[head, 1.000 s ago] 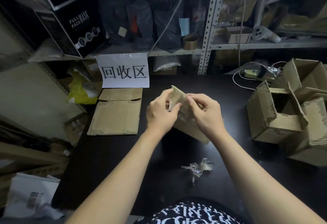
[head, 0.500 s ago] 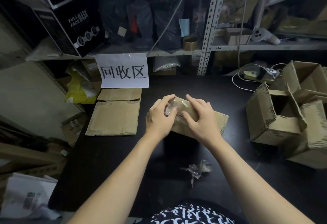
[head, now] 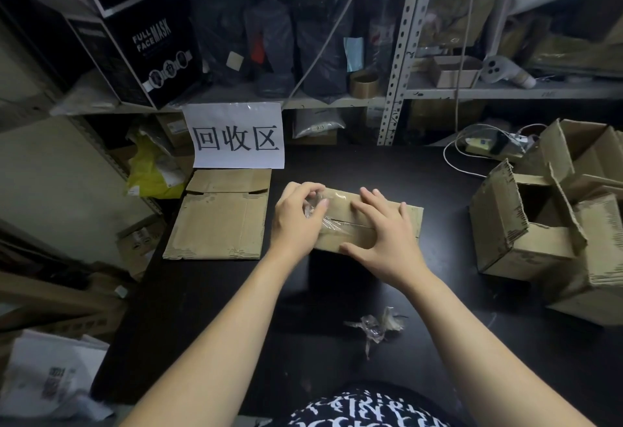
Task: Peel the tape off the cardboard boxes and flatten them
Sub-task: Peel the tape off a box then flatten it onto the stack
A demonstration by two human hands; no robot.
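Lying at the centre of the black table (head: pixel 209 308), the small cardboard box (head: pixel 409 215) has a strip of clear tape (head: pixel 337 224) part-lifted from its top seam. The left hand (head: pixel 296 220) is closed, thumb and fingers pinching a bunched end of that tape at the box's left end. The right hand (head: pixel 384 241) lies flat, fingers spread, pressing on the box top without gripping it. A crumpled wad of removed tape (head: pixel 376 325) sits on the table nearer the person, apart from the box. A flattened carton (head: pixel 219 220) lies to the left, below a white paper sign (head: pixel 236 136) with black characters. Several opened cardboard boxes (head: pixel 526 224) are heaped at the right edge. Behind, a metal shelf (head: pixel 505 92) holds a roll of brown tape (head: pixel 364 84) and a black "FULL FACE MASK" carton (head: pixel 141 55).
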